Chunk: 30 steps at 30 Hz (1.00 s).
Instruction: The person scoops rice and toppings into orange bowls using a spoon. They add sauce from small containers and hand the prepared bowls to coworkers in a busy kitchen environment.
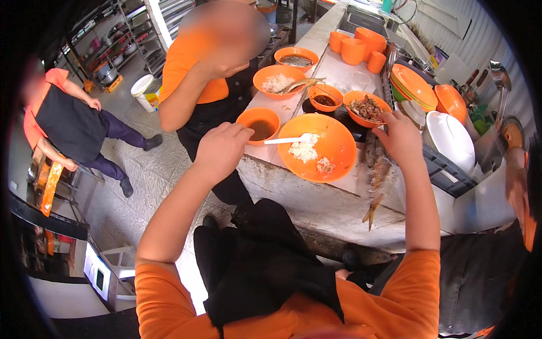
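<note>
An orange bowl (338,140) with cooked rice (303,149) stands at the counter's near edge, a white spoon (283,140) leaning across its left rim. My left hand (224,146) is at the left rim of a small orange bowl of brown broth (261,130); whether it grips the rim, I cannot tell. At the right, my right hand (398,133) has its fingers at the rim of an orange bowl of shredded food (366,108); its grip is unclear. Between these stands a small bowl of dark sauce (324,100). Below my right hand, a fish (377,182) lies on clear plastic.
Across the corner, a person in an orange shirt (182,84) holds a hand near the face. Another person (72,118) stands at far left, and a third person's arm (515,190) shows at right. Stacked orange bowls (353,51) and a grey dish rack (449,169) stand on the counter.
</note>
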Motion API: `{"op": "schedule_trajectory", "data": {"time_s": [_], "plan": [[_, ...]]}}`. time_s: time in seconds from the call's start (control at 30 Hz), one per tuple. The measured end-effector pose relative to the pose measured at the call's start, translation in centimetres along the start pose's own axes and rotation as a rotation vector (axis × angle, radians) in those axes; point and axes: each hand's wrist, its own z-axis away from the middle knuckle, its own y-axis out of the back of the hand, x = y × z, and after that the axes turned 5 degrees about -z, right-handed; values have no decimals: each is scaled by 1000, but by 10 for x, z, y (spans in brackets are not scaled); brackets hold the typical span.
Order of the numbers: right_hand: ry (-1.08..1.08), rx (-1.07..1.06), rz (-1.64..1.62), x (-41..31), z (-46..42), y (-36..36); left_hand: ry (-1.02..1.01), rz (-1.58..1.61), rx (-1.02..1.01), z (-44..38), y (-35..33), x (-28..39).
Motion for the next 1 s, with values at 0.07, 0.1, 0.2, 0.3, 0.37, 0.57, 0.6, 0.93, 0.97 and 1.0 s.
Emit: {"op": "schedule_trajectory", "data": {"time_s": [0.07,0.1,0.2,0.3,0.37,0.57,0.6,0.93,0.97,1.0], "plan": [[-82,129,-151,-4,23,10,73,101,54,3,7,10],[-124,191,-223,-5,37,11,107,149,43,4,8,18],[-231,424,-398,4,83,6,146,193,-11,-1,4,35],[-391,516,-366,25,122,-16,175,178,-106,-11,-1,42],[-450,534,-359,36,139,-29,192,178,-153,-17,-2,43],[-447,517,-305,39,150,-43,219,424,-42,-36,-10,51],[-449,514,-290,36,147,-40,259,537,-52,-41,-9,56],[-352,470,-189,31,147,-41,2,685,54,-56,-3,81],[-353,469,-177,32,148,-41,4,674,66,-52,0,79],[-348,470,-170,32,147,-41,19,674,121,-47,0,76]]}}
